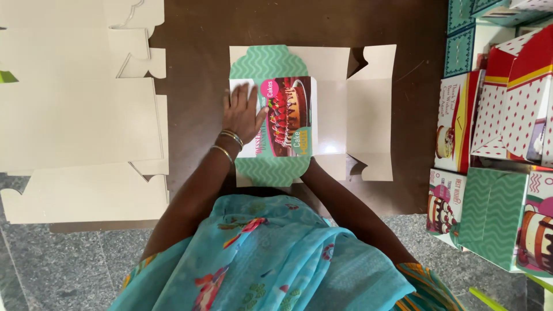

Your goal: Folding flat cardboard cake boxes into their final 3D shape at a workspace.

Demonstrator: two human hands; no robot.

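Along the left edge of the dark brown wooden table lies a stack of plain flat cardboard blanks. Near the table's middle, the left hand presses flat, fingers spread, on the folded-over teal panel printed with a cake picture, part of a partly folded cardboard cake box; the right hand is hidden under that panel's near edge, so its grip cannot be told. Finished red and teal boxes crowd the right edge.

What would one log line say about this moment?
left hand: flat on folded cake-box panel | right hand: hidden under panel | flat blanks beside | made boxes opposite
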